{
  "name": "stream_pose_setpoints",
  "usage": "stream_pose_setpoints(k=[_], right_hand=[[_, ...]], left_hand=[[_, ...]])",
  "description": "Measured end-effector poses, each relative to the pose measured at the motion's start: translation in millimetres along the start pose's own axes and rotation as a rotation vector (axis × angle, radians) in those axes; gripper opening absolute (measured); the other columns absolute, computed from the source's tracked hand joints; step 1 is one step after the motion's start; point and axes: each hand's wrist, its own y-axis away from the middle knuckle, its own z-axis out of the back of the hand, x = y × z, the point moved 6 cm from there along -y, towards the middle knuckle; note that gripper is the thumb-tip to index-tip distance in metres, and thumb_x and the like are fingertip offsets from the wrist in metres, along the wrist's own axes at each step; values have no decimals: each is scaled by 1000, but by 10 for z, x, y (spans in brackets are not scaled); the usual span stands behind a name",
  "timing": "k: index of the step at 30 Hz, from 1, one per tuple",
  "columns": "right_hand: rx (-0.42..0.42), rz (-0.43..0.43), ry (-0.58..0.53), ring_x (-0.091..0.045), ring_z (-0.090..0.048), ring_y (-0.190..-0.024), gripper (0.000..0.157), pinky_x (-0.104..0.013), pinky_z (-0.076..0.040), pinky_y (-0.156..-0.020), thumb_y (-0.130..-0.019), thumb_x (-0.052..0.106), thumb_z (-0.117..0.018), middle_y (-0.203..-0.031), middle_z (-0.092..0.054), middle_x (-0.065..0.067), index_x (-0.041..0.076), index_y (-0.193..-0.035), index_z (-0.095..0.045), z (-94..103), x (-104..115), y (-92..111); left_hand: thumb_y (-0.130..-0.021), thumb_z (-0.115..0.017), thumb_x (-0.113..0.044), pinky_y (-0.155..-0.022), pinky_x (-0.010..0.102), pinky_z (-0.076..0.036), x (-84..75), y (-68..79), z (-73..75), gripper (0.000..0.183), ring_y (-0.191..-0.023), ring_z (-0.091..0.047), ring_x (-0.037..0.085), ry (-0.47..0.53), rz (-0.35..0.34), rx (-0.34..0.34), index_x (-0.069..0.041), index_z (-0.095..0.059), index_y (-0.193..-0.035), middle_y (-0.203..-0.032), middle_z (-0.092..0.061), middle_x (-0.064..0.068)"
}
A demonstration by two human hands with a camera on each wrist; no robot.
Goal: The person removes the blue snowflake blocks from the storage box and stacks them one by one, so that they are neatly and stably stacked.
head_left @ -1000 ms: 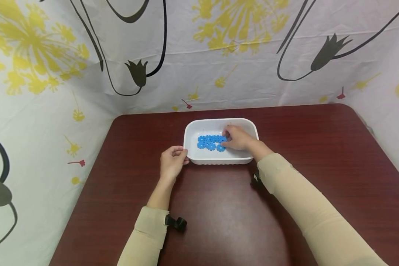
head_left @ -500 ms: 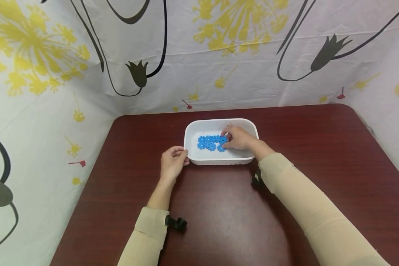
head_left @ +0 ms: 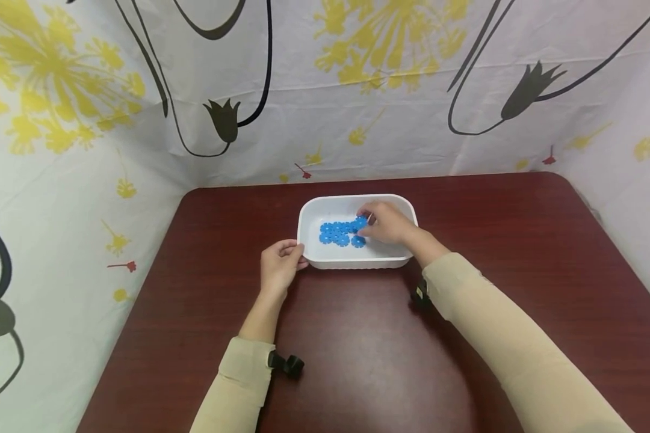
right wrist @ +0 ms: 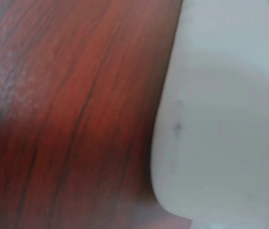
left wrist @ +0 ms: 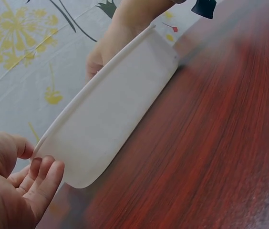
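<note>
A blue snowflake disc (head_left: 360,221) is now standing a little raised between the right hand's (head_left: 388,224) curled thumb and fingers, which are apparently pinching it; half a second ago it was lying lower, level with its neighbours. Judgement: it is being separated from the group. Other blue discs (head_left: 333,233) are lying just left of that hand, inside the white tray (head_left: 357,264). The left hand (head_left: 280,264) is pinching the tray's left edge, unchanged, above the counter (head_left: 357,337).

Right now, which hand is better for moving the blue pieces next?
Probably the right hand: it reaches into the tray, at the blue pieces. The left hand is outside, holding the tray's edge.
</note>
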Motion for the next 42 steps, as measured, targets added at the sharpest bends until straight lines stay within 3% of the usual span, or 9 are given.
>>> stream_pose_setpoints(k=[9, 18, 26, 34, 38, 42], right_hand=[[-99, 26, -79, -30, -65, -98, 40, -47, -57, -83, -84, 13, -84, -107, -70, -16, -2, -116, -67, 190, 106, 157], [-216, 23, -140, -30, -66, -97, 40, -47, -59, -85, -82, 8, -85, -106, -70, -17, -4, -116, -67, 384, 26, 354], [-267, -57, -151, -32, -65, -100, 43, -47, -58, -92, -85, 9, -83, -111, -67, -18, -2, -121, -65, 532, -111, 520], [-303, -123, -164, -33, -65, -100, 42, -51, -58, -91, -86, 10, -82, -113, -67, -18, -1, -122, -64, 636, -240, 670], [-318, -135, -169, -31, -66, -98, 40, -47, -59, -89, -86, 10, -82, -111, -67, -17, -1, -121, -64, 675, -328, 730], [-336, -146, -158, -29, -66, -95, 39, -26, -58, -82, -88, 14, -81, -107, -68, -16, 0, -120, -65, 703, -449, 803]], left_hand=[[-94, -67, -1, -68, 30, -64, 23, 0, -26, 23, -66, -68, 15, 56, 0, -7, 11, -65, -113, -99, -67, 29], [-94, -67, -1, -67, 29, -64, 35, -6, -25, 23, -66, -67, 15, 72, 9, -5, 11, -65, -113, -101, -67, 30], [-94, -68, -1, -69, 30, -64, 52, -7, -28, 24, -67, -67, 15, 78, 10, -5, 11, -65, -114, -97, -67, 26], [-94, -68, -2, -69, 31, -64, 56, 1, -16, 23, -68, -68, 16, 76, 4, -12, 10, -66, -113, -96, -66, 23], [-94, -68, -2, -69, 31, -64, 48, 7, -17, 23, -68, -68, 15, 85, -2, -4, 10, -66, -113, -98, -66, 25], [-94, -68, -2, -69, 29, -64, 53, 3, -19, 23, -68, -68, 14, 90, -6, -8, 10, -65, -114, -99, -66, 27]])
